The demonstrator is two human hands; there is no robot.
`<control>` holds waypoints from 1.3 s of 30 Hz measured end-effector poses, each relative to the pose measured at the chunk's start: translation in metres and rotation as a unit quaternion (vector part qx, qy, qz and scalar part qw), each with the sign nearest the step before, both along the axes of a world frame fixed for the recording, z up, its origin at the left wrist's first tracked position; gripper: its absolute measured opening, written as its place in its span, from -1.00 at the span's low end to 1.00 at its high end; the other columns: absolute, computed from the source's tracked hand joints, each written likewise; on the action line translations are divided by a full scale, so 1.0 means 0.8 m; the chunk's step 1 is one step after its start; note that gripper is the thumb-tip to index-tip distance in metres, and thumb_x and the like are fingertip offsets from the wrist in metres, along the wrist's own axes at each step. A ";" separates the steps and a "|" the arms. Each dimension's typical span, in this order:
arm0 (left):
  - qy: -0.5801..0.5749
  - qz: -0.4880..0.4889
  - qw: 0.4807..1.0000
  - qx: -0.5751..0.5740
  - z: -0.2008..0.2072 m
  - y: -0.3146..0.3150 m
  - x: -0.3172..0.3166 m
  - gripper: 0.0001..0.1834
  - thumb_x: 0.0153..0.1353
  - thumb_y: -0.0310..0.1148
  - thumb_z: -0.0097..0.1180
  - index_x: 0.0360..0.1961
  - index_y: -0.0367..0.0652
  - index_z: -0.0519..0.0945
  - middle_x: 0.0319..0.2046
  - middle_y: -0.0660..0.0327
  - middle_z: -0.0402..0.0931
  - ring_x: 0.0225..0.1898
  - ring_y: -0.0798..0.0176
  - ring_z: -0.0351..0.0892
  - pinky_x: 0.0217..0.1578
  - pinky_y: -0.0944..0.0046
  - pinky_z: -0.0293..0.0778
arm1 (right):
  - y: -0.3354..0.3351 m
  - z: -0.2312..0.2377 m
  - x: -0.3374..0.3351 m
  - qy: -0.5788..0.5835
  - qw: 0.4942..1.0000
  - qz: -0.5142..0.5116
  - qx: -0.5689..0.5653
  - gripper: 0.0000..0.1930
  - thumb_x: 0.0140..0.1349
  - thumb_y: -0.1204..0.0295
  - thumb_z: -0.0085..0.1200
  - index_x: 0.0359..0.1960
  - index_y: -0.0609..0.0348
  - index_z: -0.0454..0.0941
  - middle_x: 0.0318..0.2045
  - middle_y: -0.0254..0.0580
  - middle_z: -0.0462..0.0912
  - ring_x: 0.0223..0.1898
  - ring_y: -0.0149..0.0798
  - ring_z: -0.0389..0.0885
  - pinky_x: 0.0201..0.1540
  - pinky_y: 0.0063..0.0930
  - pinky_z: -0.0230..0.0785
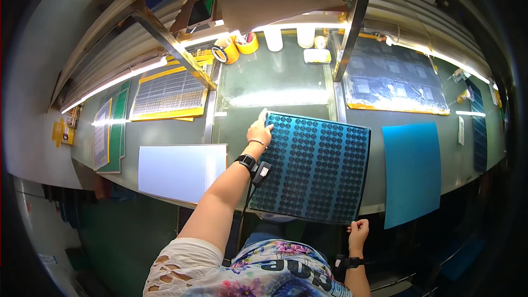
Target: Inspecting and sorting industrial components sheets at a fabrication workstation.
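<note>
A dark blue-green sheet [312,168] patterned with rows of small black circles hangs tilted over the near edge of the workbench. My left hand [259,132] grips its upper left corner, with the thumb over the face and the other fingers partly hidden. At the lower right corner, my right hand [358,234] pinches the sheet's edge between thumb and fingers. To the right lies a plain blue sheet [412,170], jutting past the bench edge. A white sheet [179,169] rests left of the patterned one, partly behind my left forearm.
Orange tape rolls [225,49], white cylinders [273,38] and a small box [317,56] stand at the back of the bench [275,82]. Metal posts [357,27] hold a shelf with a phone [201,11]. Yellow-edged patterned panels [170,93] lie at left, another film panel [393,77] at right.
</note>
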State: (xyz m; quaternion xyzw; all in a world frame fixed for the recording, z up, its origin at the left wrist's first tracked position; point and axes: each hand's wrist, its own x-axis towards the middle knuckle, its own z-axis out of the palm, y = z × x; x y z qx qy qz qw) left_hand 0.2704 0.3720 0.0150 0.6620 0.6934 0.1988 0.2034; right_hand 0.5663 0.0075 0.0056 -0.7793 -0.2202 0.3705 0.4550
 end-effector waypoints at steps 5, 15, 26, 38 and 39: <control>0.103 -0.039 0.993 -0.045 -0.008 0.012 -0.001 -0.47 0.13 -0.25 0.01 0.17 0.21 0.25 -0.34 -0.01 0.48 -0.29 -0.09 0.51 -0.27 0.03 0.41 | 0.007 0.003 0.002 0.008 1.000 0.005 -0.012 -0.87 0.11 0.63 -0.06 -0.46 0.19 0.25 -0.59 -0.32 0.36 -0.60 -0.48 0.43 -0.56 -0.65 0.34; 0.242 -0.094 0.951 0.168 -0.009 0.002 0.011 -0.46 0.12 -0.07 -0.03 0.07 -0.15 0.38 0.14 0.10 0.20 0.25 0.06 0.00 0.10 -0.10 0.03 | 0.080 0.084 -0.002 -0.458 0.854 0.233 -0.081 -0.40 -0.15 0.48 0.19 0.05 0.06 0.35 0.01 -0.09 0.30 0.11 0.04 0.19 0.10 -0.09 0.06; 0.196 -0.083 0.974 0.075 -0.006 -0.012 0.014 -0.39 0.22 -0.04 -0.19 0.23 -0.11 0.16 0.30 0.29 -0.02 0.34 0.10 -0.22 0.22 -0.21 -0.28 | 0.333 0.023 0.077 -0.620 0.723 0.297 -0.070 -0.50 0.07 0.50 -0.16 0.14 0.26 0.24 0.19 -0.16 0.20 0.25 0.03 0.05 0.25 0.01 -0.12; 0.260 -0.058 0.963 0.046 -0.012 -0.012 0.023 -0.36 0.24 0.00 -0.30 0.29 -0.02 0.03 0.34 0.33 -0.18 0.36 0.14 -0.33 0.21 -0.25 -0.35 | 0.170 0.058 0.042 -0.590 0.721 0.355 -0.074 -0.48 0.06 0.55 -0.22 0.14 0.34 0.20 0.22 -0.03 0.15 0.26 0.05 0.02 0.26 0.05 -0.14; 0.263 -0.052 0.963 0.034 -0.009 -0.012 0.024 -0.36 0.25 0.01 -0.31 0.29 -0.02 0.02 0.34 0.34 -0.19 0.36 0.14 -0.34 0.21 -0.25 -0.35 | 0.124 0.065 0.029 -0.572 0.732 0.361 -0.075 -0.49 0.05 0.56 -0.22 0.13 0.35 0.22 0.21 -0.01 0.16 0.26 0.07 0.03 0.26 0.04 -0.14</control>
